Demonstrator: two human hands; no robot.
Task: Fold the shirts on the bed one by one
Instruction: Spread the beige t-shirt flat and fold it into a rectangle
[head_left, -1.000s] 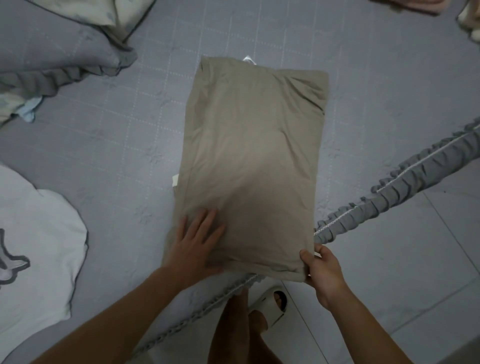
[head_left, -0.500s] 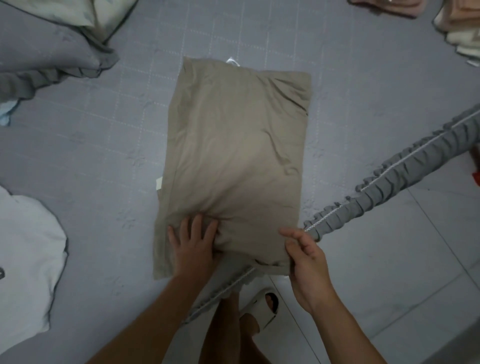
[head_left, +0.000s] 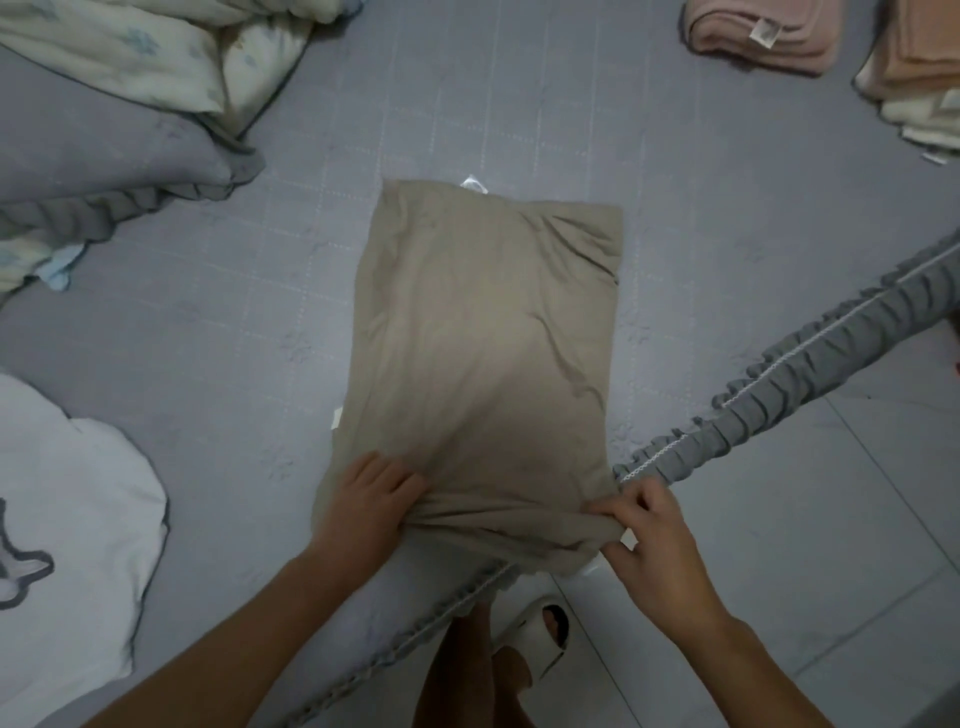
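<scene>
A tan shirt (head_left: 483, 353) lies on the grey bed (head_left: 208, 322) as a long rectangle, sides folded in, a white tag showing at its far end. My left hand (head_left: 363, 504) grips the near left corner, fingers curled into the bunched cloth. My right hand (head_left: 654, 530) pinches the near right corner at the bed's ruffled edge. The near hem is gathered and slightly raised between both hands. A white shirt with a grey print (head_left: 67, 530) lies at the left.
Pillows and a grey quilt (head_left: 114, 119) are heaped at the far left. Folded pink and peach stacks (head_left: 763, 31) sit at the far right. The ruffled bed edge (head_left: 810, 374) runs diagonally; tiled floor and my slippered foot (head_left: 535, 634) are below.
Both hands went from lying at the shirt's near end to gripping its near corners. The hem has bunched and lifted a little.
</scene>
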